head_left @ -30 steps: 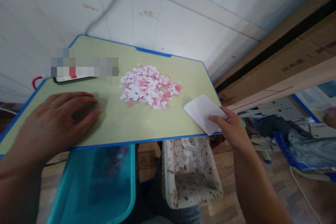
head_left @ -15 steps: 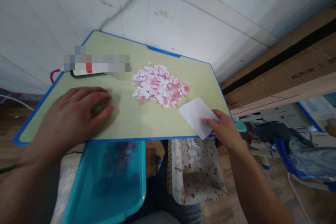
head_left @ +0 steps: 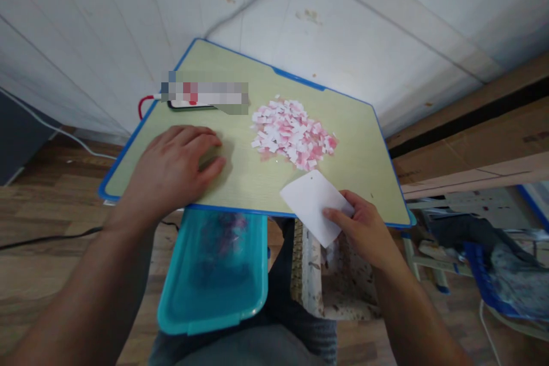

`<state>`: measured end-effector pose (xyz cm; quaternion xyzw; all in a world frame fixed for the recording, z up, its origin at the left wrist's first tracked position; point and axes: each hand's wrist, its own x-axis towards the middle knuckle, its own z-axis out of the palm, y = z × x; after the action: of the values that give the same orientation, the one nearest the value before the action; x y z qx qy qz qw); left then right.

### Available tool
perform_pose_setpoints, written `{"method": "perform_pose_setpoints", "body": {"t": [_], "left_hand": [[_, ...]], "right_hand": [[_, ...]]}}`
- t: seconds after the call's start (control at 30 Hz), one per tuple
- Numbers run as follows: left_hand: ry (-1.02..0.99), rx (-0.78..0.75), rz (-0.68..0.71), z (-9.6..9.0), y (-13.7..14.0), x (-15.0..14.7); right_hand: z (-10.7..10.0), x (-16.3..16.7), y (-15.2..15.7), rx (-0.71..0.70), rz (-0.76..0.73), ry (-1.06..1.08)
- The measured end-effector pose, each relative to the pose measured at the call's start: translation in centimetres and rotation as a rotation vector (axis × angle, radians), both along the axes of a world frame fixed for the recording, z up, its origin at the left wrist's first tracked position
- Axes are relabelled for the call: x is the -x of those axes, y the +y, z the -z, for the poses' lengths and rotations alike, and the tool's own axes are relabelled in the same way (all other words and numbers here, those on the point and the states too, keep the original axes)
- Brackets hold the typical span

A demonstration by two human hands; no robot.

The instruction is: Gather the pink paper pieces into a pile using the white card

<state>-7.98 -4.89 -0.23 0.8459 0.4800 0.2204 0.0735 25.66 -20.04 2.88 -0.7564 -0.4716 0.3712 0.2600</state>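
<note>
My right hand [head_left: 358, 226] pinches a square white card [head_left: 315, 206] between thumb and fingers. The card's far corner lies just in front of a heap of small white and pink paper pieces [head_left: 291, 134], and its near corner juts past the table's front edge. On the left of the table [head_left: 240, 183] rests my left hand [head_left: 180, 160], fingers loosely bent, thumb apart, holding nothing. Beyond that hand lies a phone [head_left: 206, 100], partly blurred out, with a red cable [head_left: 141, 107] at its left end.
Below the front edge sits a turquoise tub [head_left: 214, 303] with purplish bits inside. A speckled, fabric-lined basket [head_left: 315, 291] stands right of it, partly hidden by my right hand and the card. Cardboard boxes [head_left: 463, 143] border the right side; a white wall rises behind.
My right hand has drawn the card leftward and toward me, over the front edge and the basket. The whole view has shifted, while my left hand stays on the table.
</note>
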Motion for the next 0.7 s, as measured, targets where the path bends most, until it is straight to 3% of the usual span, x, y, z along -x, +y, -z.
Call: {"method": "perform_pose_setpoints", "body": {"t": [0.3, 0.5, 0.7], "left_hand": [[-0.004, -0.036, 0.03, 0.3, 0.0, 0.5], [-0.013, -0.038, 0.024, 0.5, 0.1, 0.5], [0.031, -0.037, 0.005, 0.4, 0.0, 0.5]], "right_hand": [[0.0, 1.7, 0.1, 0.0, 0.031, -0.028], [-0.1, 4.5, -0.2, 0.052, -0.031, 0.13], [0.0, 4.8, -0.7, -0.023, -0.014, 0.203]]}}
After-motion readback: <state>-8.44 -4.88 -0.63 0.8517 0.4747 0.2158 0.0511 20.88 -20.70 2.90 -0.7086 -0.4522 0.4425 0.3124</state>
